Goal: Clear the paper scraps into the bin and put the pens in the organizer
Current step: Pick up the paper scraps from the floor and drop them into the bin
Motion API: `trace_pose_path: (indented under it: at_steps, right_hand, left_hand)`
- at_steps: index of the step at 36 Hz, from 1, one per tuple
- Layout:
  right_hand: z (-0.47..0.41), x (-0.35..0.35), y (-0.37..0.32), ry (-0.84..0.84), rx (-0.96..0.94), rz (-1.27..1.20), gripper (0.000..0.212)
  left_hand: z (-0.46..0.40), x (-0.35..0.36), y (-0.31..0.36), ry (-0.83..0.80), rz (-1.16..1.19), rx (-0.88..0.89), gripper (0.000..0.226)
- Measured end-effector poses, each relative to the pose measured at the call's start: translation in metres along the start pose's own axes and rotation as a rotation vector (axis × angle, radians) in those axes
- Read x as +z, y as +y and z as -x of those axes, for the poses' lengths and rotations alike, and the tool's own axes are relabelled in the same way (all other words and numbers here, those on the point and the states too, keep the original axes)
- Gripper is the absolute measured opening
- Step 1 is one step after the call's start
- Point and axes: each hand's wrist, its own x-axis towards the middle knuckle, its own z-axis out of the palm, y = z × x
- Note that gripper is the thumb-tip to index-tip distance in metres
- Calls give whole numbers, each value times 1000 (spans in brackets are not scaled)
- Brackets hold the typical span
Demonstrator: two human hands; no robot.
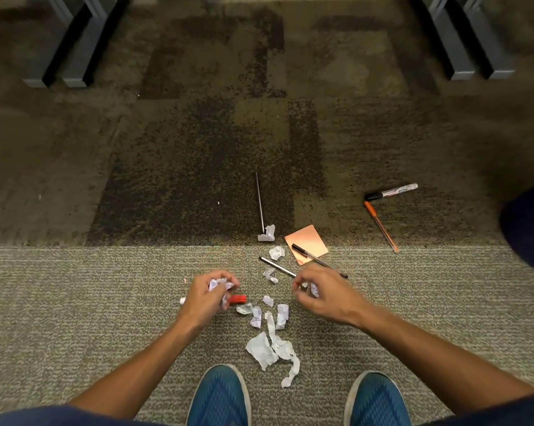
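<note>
A person crouches over carpet (75, 302), the left hand (209, 295) clutching a wad of crumpled scraps (219, 284) while the right hand (321, 293) pinches another scrap (313, 289). More paper scraps (267, 348) and several pens (278, 267) lie just ahead; gathering appears underway. No bin or organizer is visible, so both likely must be sought next.

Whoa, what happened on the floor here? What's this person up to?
A person is crouched over a carpet littered with torn paper and pens, gathering the scraps by hand. The left hand grips a wad of crumpled paper, and the right hand pinches a small scrap. More paper scraps lie between the hands and the blue shoes. None of the pens is picked up yet: a black marker, an orange pen and a black pen lying across an orange sticky pad. No bin or organizer is in view.
</note>
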Motion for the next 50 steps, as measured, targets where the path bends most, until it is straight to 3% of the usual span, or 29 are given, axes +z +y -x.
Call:
trace_pose_path:
  at_steps: [1,5,9,16,20,26,30,35,38,41,45,50]
  right_hand:
    - [0,4,0,-22,-14,31,4]
    - [2,21,2,-104,-39,145,31]
    - [3,31,3,-174,-53,202,42]
    - [0,38,6,-216,-104,319,57]
    - [-3,41,8,-220,-138,406,50]
    - [-4,44,9,-188,-140,443,29]
    - [0,41,11,-190,15,150,20]
    - [5,17,4,-185,290,-504,14]
    - [8,0,-3,-113,347,-780,11]
    - [11,-21,-7,14,338,-996,8]
    - [21,-56,-4,188,306,-1256,18]
    - [36,-109,-1,403,290,-1518,6]
  left_hand:
    - [2,-1,-2,-11,-36,14,24]
    - [7,1,-10,-55,-245,74,16]
    - [6,5,-17,-76,-380,51,5]
    - [5,5,-29,-228,-928,337,45]
    - [4,13,-31,-260,-1052,461,43]
    - [0,18,-36,-238,-1056,498,27]
    - [-2,17,-33,-246,-901,384,20]
    - [-5,17,0,-221,-429,131,12]
    - [-5,15,27,-201,-178,-9,12]
    - [-11,9,61,-277,-162,55,11]
    - [-23,2,112,-359,-115,115,10]
    - [-40,18,171,-455,-274,179,19]
